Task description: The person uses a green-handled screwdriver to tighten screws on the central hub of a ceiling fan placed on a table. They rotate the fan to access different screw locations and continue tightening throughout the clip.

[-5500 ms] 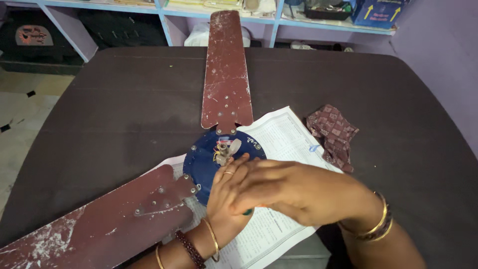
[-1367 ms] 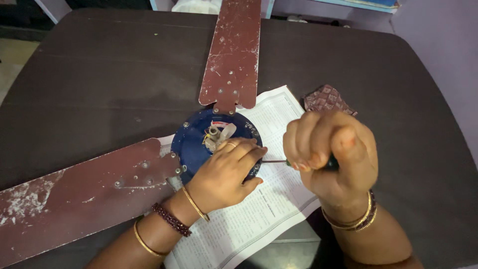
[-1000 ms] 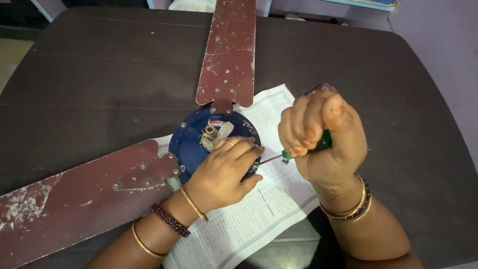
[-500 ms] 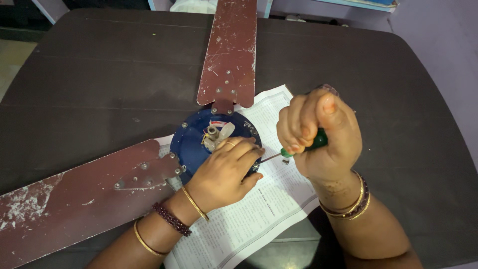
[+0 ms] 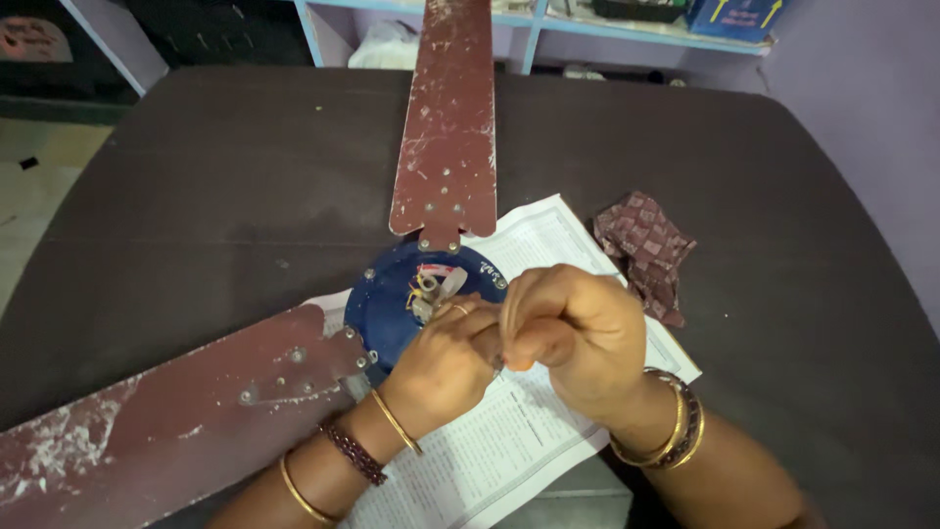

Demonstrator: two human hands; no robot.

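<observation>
I take the blue fan hub as my landmark; it sits on a printed paper sheet on the dark table. My left hand rests on the hub's near right edge, fingers curled down over the rim, pressing it. My right hand is just right of the hub, touching the left hand, fingers closed tight around something thin; I cannot tell what it is, since only a sliver shows below the thumb. One reddish-brown blade runs away from the hub, another blade runs out to its left. A small bundle of wires sits at the hub's centre, just beyond my left fingers. A patterned cloth lies right of the hub, well apart. My worry: both hands crowd one edge, so a slip of whatever I pinch could jab my left fingers or snag those wires. Uneven pressing could also make the hub skid on the loose paper and swing the long blades
</observation>
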